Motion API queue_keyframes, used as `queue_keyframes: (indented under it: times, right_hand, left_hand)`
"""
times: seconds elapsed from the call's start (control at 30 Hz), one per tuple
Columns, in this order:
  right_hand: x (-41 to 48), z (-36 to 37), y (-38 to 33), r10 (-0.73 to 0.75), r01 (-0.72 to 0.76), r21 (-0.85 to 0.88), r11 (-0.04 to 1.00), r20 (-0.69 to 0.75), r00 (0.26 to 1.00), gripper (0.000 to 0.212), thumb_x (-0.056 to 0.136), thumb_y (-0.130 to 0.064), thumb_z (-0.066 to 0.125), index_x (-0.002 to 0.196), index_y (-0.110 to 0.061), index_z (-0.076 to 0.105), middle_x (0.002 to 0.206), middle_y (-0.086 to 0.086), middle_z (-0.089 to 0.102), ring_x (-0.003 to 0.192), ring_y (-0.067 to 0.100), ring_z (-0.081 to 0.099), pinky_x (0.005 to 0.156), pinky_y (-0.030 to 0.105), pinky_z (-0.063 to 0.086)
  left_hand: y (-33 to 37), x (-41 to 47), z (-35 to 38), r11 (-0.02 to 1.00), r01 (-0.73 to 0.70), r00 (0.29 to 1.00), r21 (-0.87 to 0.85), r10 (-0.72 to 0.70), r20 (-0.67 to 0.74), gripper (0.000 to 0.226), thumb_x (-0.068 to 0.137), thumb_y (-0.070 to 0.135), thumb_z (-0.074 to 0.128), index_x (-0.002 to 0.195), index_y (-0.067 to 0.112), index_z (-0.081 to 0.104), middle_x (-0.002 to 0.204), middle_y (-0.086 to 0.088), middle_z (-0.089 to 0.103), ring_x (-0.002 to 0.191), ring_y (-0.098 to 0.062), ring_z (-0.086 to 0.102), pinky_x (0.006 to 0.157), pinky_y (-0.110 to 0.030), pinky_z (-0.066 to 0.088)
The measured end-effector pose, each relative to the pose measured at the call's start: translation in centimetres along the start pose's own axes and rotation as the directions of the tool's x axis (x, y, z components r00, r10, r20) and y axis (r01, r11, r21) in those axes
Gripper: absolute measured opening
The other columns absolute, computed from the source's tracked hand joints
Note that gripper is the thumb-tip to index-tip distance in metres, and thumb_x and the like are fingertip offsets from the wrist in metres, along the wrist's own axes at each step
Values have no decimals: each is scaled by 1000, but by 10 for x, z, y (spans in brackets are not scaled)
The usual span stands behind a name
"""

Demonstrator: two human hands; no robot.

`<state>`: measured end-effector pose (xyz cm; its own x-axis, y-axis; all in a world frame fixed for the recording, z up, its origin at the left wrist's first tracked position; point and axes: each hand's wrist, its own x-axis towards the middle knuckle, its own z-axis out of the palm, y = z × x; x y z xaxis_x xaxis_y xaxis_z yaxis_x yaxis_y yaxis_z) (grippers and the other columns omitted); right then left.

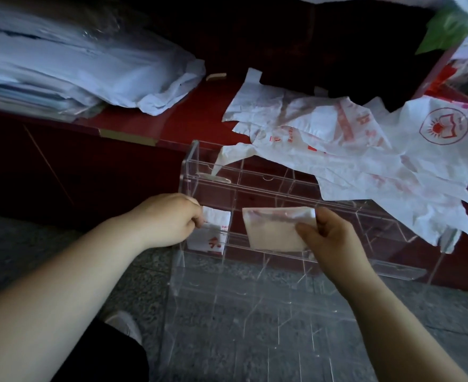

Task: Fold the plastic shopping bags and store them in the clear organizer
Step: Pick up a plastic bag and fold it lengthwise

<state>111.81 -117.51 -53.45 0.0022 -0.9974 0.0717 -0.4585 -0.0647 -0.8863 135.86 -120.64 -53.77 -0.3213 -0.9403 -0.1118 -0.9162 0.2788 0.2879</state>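
Now each hand's fingers pinch one folded bag [275,230], its long axis level, at the clear organizer [282,188].

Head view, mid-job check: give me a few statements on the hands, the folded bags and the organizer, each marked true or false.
1. The right hand holds a folded bag at the clear organizer. True.
2. The left hand is off the organizer and has nothing in its grip. False: it pinches a smaller folded bag at the organizer's leftmost compartment.
3. Unfolded bags with red print lie on the red surface behind the organizer. True.
4. Every compartment is already filled. False: most of them look empty.
5. The organizer is opaque black. False: it is transparent.
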Motion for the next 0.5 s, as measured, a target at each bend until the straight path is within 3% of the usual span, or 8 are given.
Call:
queue_keyframes:
  times: [0.1, 0.17, 0.27, 0.5]
  right_hand:
    - [15, 13, -10, -62, 64, -64, 996, 33, 998, 9, 87, -1, 52, 81, 4, 58, 73, 25, 57, 61, 18, 46, 56, 28, 36]
    - [22, 23, -15, -92, 97, -81, 992, 64, 994, 12, 87, 0, 51, 78, -4, 58, 71, 18, 56, 62, 17, 47, 54, 28, 38]
    - [28, 34, -17, -136, 148, -130, 980, 94, 986, 30, 87, 1, 50, 66, -21, 51, 57, -2, 48, 50, 3, 43, 45, 13, 32]
    - [37, 47, -16, -179, 194, -146, 970, 114, 977, 23, 88, 1, 50, 74, -17, 54, 59, -10, 46, 52, -7, 46, 49, 9, 34]
  left_hand:
    - [-1, 1, 2, 998, 15, 999, 67, -18, 51, 39, 88, 4, 38, 110, 22, 64, 125, 10, 54, 118, -11, 46, 96, -24, 39]
    - [1, 2, 5, 988, 22, 996, 156, -35, 81, 40, 86, 4, 38, 115, 20, 61, 129, 4, 52, 121, -17, 46, 97, -31, 41]
    - [4, 6, 11, 969, 32, 991, 243, -63, 118, 40, 86, 5, 38, 119, 18, 57, 129, 0, 51, 120, -22, 47, 94, -35, 43]
    - [2, 10, 19, 978, 56, 982, 202, -91, 167, 37, 84, 2, 38, 113, 13, 58, 124, -3, 52, 114, -22, 50, 89, -34, 46]
